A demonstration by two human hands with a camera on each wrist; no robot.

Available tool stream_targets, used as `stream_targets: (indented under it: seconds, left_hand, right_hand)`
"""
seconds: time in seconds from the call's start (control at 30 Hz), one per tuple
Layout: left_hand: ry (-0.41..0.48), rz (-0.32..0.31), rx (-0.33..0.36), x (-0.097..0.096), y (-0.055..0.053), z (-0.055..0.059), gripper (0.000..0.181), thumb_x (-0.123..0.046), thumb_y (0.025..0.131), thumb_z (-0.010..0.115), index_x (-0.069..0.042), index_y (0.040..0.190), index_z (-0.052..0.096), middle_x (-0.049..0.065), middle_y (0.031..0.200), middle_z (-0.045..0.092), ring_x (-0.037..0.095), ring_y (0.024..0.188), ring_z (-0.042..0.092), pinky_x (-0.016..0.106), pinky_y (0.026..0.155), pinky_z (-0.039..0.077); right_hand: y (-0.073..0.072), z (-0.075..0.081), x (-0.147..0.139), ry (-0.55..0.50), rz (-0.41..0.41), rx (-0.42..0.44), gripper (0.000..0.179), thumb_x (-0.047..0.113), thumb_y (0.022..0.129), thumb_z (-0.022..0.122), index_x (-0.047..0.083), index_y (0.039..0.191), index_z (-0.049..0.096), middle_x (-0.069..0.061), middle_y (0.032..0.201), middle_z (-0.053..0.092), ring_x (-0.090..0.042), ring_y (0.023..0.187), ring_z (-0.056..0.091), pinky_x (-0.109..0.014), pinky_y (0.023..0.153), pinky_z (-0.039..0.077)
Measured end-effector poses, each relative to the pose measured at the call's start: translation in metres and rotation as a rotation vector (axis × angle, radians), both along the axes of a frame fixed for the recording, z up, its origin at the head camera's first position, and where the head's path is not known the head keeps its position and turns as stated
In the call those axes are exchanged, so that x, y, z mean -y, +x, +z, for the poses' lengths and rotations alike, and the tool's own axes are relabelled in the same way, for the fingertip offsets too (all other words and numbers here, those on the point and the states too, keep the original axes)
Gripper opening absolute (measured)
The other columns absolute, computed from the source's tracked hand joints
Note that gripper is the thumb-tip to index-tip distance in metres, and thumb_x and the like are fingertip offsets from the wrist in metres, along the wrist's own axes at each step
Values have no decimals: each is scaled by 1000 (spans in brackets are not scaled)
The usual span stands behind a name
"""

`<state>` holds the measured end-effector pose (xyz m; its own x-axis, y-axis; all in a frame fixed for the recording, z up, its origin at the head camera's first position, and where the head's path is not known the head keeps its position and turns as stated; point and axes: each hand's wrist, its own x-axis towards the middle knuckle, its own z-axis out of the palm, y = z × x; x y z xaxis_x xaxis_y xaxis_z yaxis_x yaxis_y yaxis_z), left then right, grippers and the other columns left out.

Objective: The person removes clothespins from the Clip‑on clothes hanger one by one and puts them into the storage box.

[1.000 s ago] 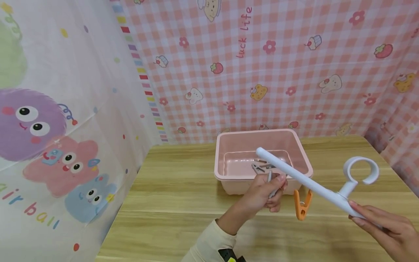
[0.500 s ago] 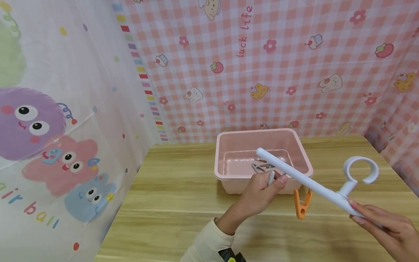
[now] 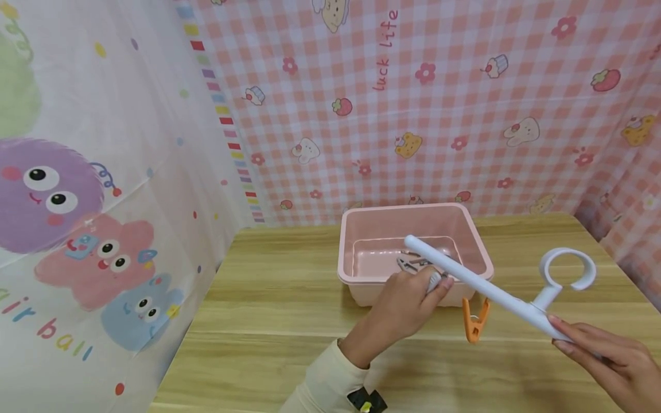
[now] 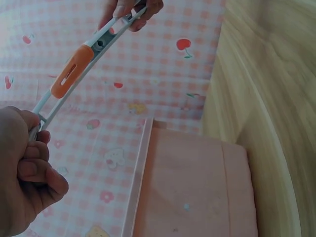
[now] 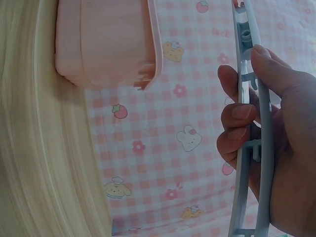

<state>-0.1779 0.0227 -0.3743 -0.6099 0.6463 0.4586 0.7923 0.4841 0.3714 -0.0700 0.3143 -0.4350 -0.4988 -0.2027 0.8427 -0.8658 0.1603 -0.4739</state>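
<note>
A pale blue hanger bar with a C-shaped hook slants over the bin. My right hand grips its near right end, fingers and thumb wrapped round the bar in the right wrist view. From the bar's middle hangs an orange clothespin, also visible in the left wrist view. My left hand pinches a grey clothespin at the bar's underside, towards its far left part. Fingers cover most of that clothespin, so whether it has caught on the bar cannot be seen.
A pink plastic bin stands behind the hands on the wooden table. Several grey and brown clothespins lie in it. Checked cloth hangs behind the table, and a white printed cloth hangs at left.
My left hand has turned so its back faces up, and the grey clothespin in it has shifted slightly right along the bar. The right hand and hanger have hardly moved.
</note>
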Motion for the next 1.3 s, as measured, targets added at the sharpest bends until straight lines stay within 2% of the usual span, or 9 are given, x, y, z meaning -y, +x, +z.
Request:
stream_targets:
  seconds: [0.17, 0.33, 0.5, 0.57, 0.7, 0.83, 0.97, 1.13, 1.3]
  left_hand:
    - [-26, 22, -71, 0, 0, -1, 37, -31, 108, 49, -13, 76, 47, -8, 61, 32, 3, 50, 25, 13, 48, 18]
    - [-43, 37, -118, -1, 0, -2, 35, -31, 108, 51, -13, 77, 48, -8, 60, 32, 4, 49, 26, 14, 47, 18]
    - [-29, 31, -115, -1, 0, -3, 35, -31, 107, 51, -13, 77, 48, -9, 60, 31, 4, 49, 25, 14, 47, 17]
    - [-14, 23, -80, -1, -1, -3, 36, -31, 108, 50, -14, 77, 47, -9, 61, 31, 2, 50, 24, 13, 47, 17]
    - [50, -5, 66, 0, 0, -4, 39, -34, 109, 46, -16, 75, 44, -8, 61, 32, 0, 51, 23, 11, 49, 20]
    - [163, -51, 258, -1, 0, -4, 41, -35, 109, 46, -15, 73, 44, -7, 59, 33, -1, 51, 25, 12, 48, 23]
    - [321, -138, 492, -3, 1, -4, 41, -32, 108, 49, -10, 75, 47, -5, 58, 31, 0, 50, 25, 14, 49, 23]
    - [472, -242, 766, -5, 2, -4, 37, -27, 108, 49, 3, 89, 55, -4, 55, 36, 2, 45, 35, 17, 46, 32]
    - [577, -357, 995, -6, 4, -5, 39, -23, 110, 44, 12, 93, 48, -6, 53, 35, 5, 43, 34, 19, 46, 38]
  right_hand:
    - [-1, -2, -1, -3, 24, 0, 44, 4, 97, 62, -35, 113, 52, -4, 127, 72, 0, 89, 61, -8, 70, 50]
    - [-1, -3, -2, 2, 10, 2, 44, 5, 97, 62, -35, 114, 52, -3, 127, 73, 0, 88, 61, -8, 69, 49]
    - [0, -4, -1, 13, -35, 9, 45, 7, 97, 63, -34, 113, 54, -1, 125, 73, 1, 87, 60, -9, 64, 46]
    - [1, -4, -1, 16, -49, 13, 45, 7, 97, 63, -34, 113, 54, 0, 125, 73, 1, 86, 60, -9, 64, 46]
    - [1, -4, -1, 13, -53, 16, 46, 7, 97, 63, -34, 113, 54, -1, 125, 73, 1, 88, 62, -7, 73, 51]
    - [1, -5, -2, 14, -54, 21, 46, 7, 97, 63, -34, 114, 53, -1, 126, 73, 2, 89, 63, -6, 76, 52]
    - [1, -4, 0, -12, -14, 25, 45, 5, 97, 63, -35, 114, 52, -3, 127, 73, 2, 96, 68, -7, 83, 54]
    - [-1, 0, 2, -52, 66, 7, 43, 1, 96, 63, -36, 114, 50, -8, 129, 72, -3, 105, 71, -10, 87, 54]
    - [-2, 3, 5, -80, 136, -8, 41, -4, 96, 62, -37, 115, 49, -12, 133, 69, -9, 112, 72, -13, 91, 54]
